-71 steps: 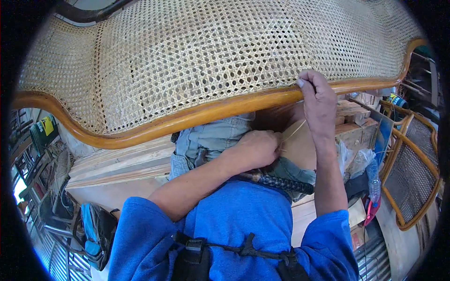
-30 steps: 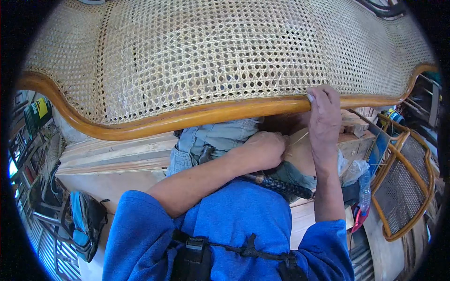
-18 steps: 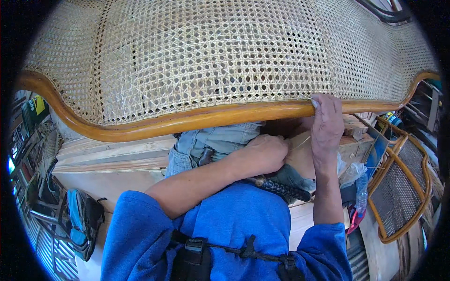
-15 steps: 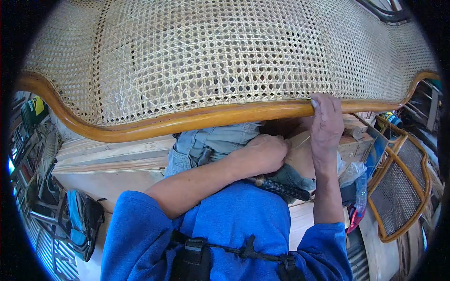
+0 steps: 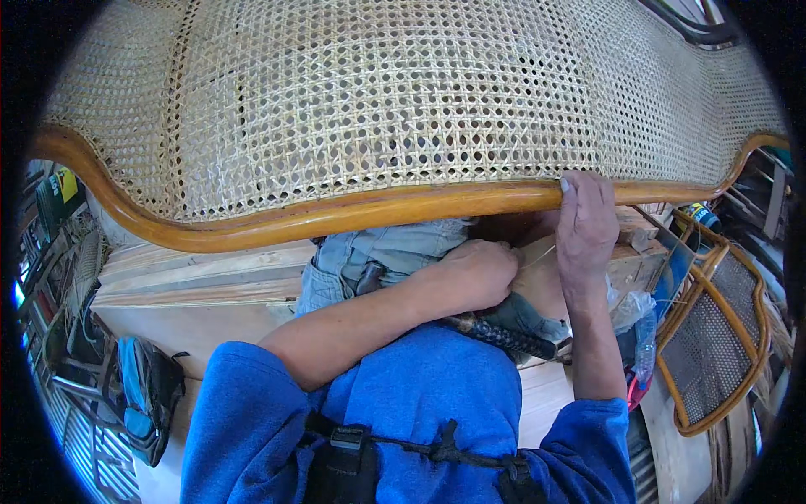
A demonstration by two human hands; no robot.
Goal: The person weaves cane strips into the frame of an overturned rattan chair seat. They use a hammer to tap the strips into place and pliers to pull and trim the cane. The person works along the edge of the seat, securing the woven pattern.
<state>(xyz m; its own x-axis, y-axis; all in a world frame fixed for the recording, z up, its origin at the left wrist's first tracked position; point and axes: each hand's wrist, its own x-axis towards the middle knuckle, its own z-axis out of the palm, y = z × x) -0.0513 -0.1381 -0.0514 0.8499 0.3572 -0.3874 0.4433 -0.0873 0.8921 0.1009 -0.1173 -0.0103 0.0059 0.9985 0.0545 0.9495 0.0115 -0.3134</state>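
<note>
A large woven cane panel (image 5: 403,101) fills the upper view, edged by a curved, varnished wooden frame rail (image 5: 336,227). At the right part of this rail, my right hand (image 5: 588,220) is closed over the edge, with fingertips and thumb against the wood and the lowest weave. Below the rail, over my lap, my left hand (image 5: 487,270) is curled into a fist; its fingertips are hidden beneath it. A thin pale cane strand (image 5: 537,256) runs from beside that fist toward my right hand. Grey-blue trousers (image 5: 361,252) show under my left forearm.
Stacked pale boards (image 5: 201,277) lie at left, above a blue and black backpack (image 5: 151,399). On my right are clear plastic bags (image 5: 631,311), a plastic bottle (image 5: 646,344) and another cane-panelled frame (image 5: 714,353). A tool with a dark braided-looking handle (image 5: 508,338) lies across my lap.
Almost nothing differs. My right hand keeps its place on the rail, while its forearm and elbow have swung slightly outward to the right. My left hand stays put.
</note>
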